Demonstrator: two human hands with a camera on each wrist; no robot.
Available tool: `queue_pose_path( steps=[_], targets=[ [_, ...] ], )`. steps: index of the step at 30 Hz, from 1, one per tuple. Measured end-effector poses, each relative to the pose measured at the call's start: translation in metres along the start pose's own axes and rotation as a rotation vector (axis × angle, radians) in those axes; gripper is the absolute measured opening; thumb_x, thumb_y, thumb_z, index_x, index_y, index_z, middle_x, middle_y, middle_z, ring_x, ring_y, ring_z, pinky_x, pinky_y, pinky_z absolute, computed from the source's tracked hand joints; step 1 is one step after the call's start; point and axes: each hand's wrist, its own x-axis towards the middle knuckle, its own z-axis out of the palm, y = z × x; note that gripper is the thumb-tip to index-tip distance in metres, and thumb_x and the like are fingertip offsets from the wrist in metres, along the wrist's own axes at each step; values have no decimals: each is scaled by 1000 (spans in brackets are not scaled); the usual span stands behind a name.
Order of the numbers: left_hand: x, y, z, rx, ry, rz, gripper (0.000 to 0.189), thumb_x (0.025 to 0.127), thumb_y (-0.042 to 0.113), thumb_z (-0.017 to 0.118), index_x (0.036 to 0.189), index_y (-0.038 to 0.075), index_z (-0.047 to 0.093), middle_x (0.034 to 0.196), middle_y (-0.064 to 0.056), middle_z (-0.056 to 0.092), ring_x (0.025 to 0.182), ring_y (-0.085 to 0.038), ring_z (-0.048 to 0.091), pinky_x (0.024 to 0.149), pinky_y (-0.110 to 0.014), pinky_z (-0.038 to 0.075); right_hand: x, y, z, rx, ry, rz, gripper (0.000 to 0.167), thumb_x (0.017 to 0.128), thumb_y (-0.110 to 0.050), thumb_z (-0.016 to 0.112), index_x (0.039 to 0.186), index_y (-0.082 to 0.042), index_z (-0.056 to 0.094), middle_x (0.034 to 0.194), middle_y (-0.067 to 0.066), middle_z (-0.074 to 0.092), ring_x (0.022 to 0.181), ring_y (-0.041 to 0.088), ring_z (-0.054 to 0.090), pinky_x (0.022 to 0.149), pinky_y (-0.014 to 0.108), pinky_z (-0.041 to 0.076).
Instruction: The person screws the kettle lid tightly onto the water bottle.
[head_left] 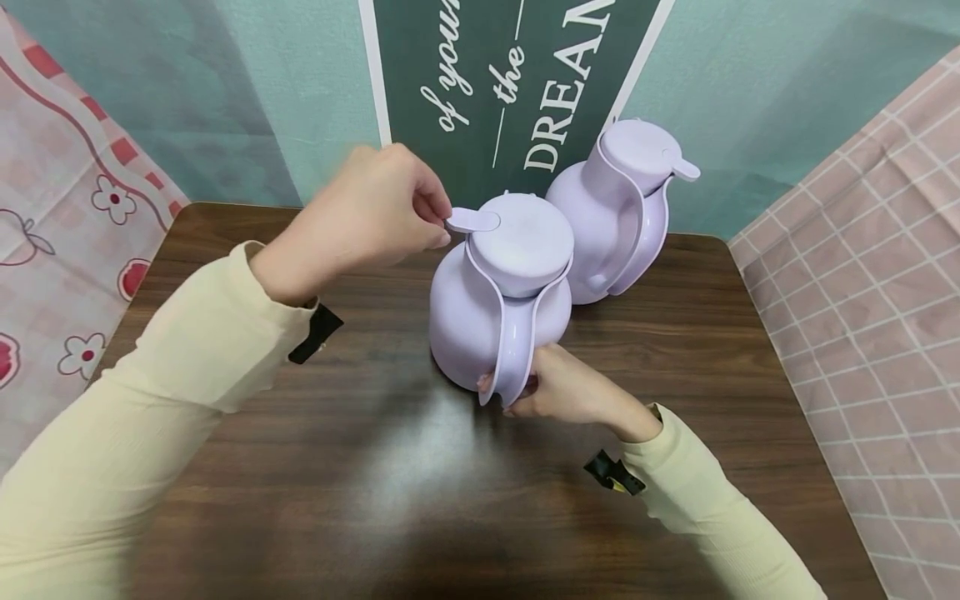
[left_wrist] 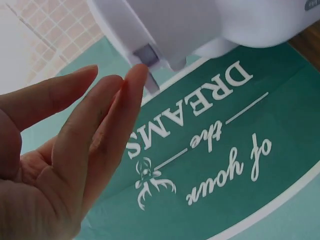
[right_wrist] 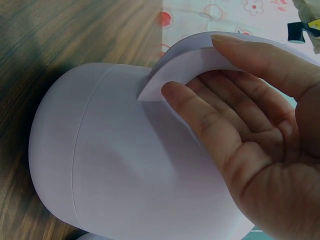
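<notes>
Two lilac thermos jugs stand on the dark wooden table [head_left: 315, 467]. The nearer jug [head_left: 465, 321] has its handle [head_left: 516, 346] toward me and its lid lever [head_left: 472, 220] toward the left. My left hand [head_left: 375, 204] is at that lever, fingertips touching its end; in the left wrist view the thumb stays apart from the nearly straight fingers. Low on the near jug's handle, my right hand [head_left: 562, 385] has its fingers through the loop and its thumb [right_wrist: 250, 55] along the outer side. Handle and jug partly hide those fingers.
The second jug [head_left: 588, 237] stands right behind the first, its lever pointing right. At the back hangs a green cloth with white lettering [head_left: 558, 100]. Patterned cloth [head_left: 90, 250] borders the table on the left, pink checked cloth [head_left: 862, 308] on the right.
</notes>
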Motion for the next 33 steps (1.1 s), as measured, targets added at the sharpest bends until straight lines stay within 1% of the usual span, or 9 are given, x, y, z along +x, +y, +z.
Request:
queue_pose_path(
  steps=[4, 8, 11, 13, 18, 21, 24, 29, 33],
  targets=[
    [-1, 7, 4, 11, -23, 9, 16, 77, 9, 65, 91, 6, 71, 80, -2, 68, 77, -16, 58, 67, -28, 44, 0, 0, 0, 6, 2, -2, 33, 67, 3, 72, 98, -9, 69, 92, -6, 63, 86, 9, 54, 76, 26, 44],
    [1, 12, 6, 34, -32, 25, 15, 76, 8, 65, 89, 4, 71, 79, -4, 67, 77, -18, 55, 66, -29, 42, 0, 0, 0, 1, 4, -5, 33, 67, 3, 72, 97, -10, 69, 92, -6, 63, 86, 9, 53, 76, 26, 44],
    [3, 13, 7, 47, -28, 35, 9, 76, 8, 64, 81, 5, 71, 72, -3, 64, 75, -18, 51, 63, -29, 39, 0, 1, 0, -1, 5, -5, 32, 68, 3, 72, 97, -10, 69, 92, -6, 62, 86, 10, 53, 76, 26, 44],
    [4, 14, 8, 49, -27, 36, 7, 75, 8, 65, 79, 6, 71, 70, -2, 63, 74, -18, 50, 63, -28, 39, 0, 1, 0, 0, 4, -8, 32, 68, 3, 72, 98, -9, 69, 92, -5, 63, 87, 10, 53, 77, 27, 44],
    [9, 16, 9, 39, -36, 34, 7, 74, 9, 66, 79, 7, 71, 72, -2, 65, 76, -19, 51, 65, -28, 39, 0, 1, 0, 3, 2, -11, 33, 67, 3, 72, 98, -9, 69, 94, -4, 63, 89, 10, 54, 78, 27, 44],
    [11, 18, 10, 33, -39, 32, 4, 74, 8, 65, 72, 6, 68, 66, -2, 61, 74, -20, 47, 62, -28, 36, -1, 1, 0, -1, 5, -9, 33, 67, 3, 73, 98, -8, 69, 93, -5, 63, 87, 10, 53, 77, 26, 44],
    [13, 18, 10, 26, -42, 31, 8, 73, 6, 65, 65, 6, 65, 60, -1, 54, 73, -20, 42, 60, -28, 33, -1, 2, 0, -9, 9, -12, 33, 67, 2, 73, 98, -9, 69, 91, -6, 62, 86, 9, 53, 76, 26, 44],
    [16, 19, 11, 21, -61, 24, 4, 74, 6, 66, 70, 7, 69, 63, -3, 56, 83, -25, 39, 66, -29, 32, -1, 2, 0, -16, 15, -15, 33, 66, 3, 73, 96, -10, 69, 90, -7, 63, 84, 9, 53, 75, 25, 44],
    [18, 19, 10, 13, -81, 33, 8, 75, 5, 66, 80, 8, 71, 71, -3, 60, 85, -25, 42, 69, -28, 34, 0, 2, 0, -18, 13, -21, 32, 66, 3, 73, 96, -10, 69, 91, -7, 62, 84, 9, 52, 74, 25, 44]
  ],
)
